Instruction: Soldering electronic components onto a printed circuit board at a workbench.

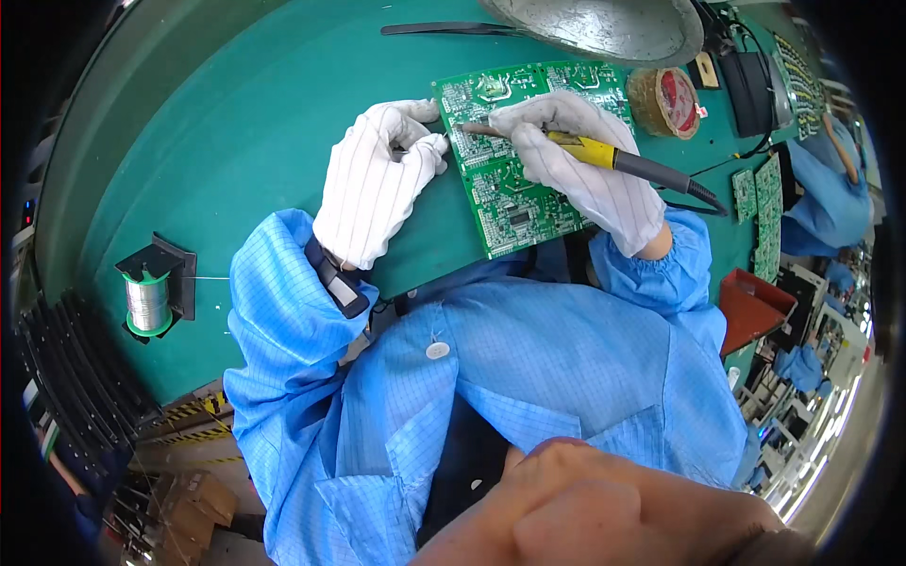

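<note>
A green printed circuit board (533, 212), crowded with small components, lies tilted on the green tabletop. My right hand (595, 184), in a white striped glove, grips a yellow-and-black soldering iron (590, 151) over it. The iron's brownish tip points left, over the board's upper left part. Beside the board's left edge, my gloved left hand (382, 179) is closed with thumb and forefinger in a pinch; a thin bit of solder wire seems to show at the fingertips. From the solder spool (147, 304) on the left, wire runs toward my left sleeve, which hides its further course.
A tape roll (665, 102) sits by the board's far right corner. Beyond the board are black tweezers (448, 29) and a round metal dish (613, 28). More boards (766, 212) and a red bin (753, 309) are on the right. The iron's cable trails right.
</note>
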`<control>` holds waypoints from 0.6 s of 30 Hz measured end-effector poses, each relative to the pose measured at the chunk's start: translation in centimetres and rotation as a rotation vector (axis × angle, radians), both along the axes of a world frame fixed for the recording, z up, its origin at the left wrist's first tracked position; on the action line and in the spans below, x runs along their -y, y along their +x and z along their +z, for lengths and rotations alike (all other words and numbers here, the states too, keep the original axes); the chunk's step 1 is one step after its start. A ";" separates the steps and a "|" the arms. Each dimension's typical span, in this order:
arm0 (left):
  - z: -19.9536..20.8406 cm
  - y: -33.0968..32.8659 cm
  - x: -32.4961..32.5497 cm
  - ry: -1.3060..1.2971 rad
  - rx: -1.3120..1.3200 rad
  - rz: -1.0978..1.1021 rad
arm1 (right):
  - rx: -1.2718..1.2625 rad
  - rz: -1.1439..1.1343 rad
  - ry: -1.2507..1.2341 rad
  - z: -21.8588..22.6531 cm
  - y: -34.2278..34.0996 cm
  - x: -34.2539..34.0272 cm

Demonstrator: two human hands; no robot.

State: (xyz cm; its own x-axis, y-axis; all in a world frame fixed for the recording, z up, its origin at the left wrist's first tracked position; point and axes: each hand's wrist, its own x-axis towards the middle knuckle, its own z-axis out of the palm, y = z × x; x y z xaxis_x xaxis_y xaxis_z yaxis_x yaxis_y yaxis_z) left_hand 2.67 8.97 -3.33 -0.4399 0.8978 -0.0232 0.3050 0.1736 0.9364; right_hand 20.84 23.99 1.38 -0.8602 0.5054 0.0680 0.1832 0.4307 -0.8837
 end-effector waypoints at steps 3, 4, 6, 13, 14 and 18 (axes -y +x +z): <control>-0.2 0.0 -0.2 0.036 -0.114 -0.004 | -0.064 0.063 0.071 -0.2 -0.1 -0.3; -0.3 0.0 -0.2 0.051 -0.177 -0.005 | -0.086 0.081 0.086 -0.3 -0.1 -0.3; -0.3 0.0 -0.2 0.058 -0.144 -0.013 | -0.079 0.122 0.214 -0.3 -0.1 -0.4; -0.2 0.0 -0.2 0.014 -0.082 -0.003 | -0.111 0.120 0.178 -0.5 -0.2 -0.5; -0.1 0.0 -0.2 0.010 -0.083 -0.001 | -0.109 0.111 0.153 -0.6 -0.3 -0.4; -0.1 0.0 -0.2 0.009 -0.110 -0.002 | -0.106 0.080 0.133 -0.7 -0.4 -0.2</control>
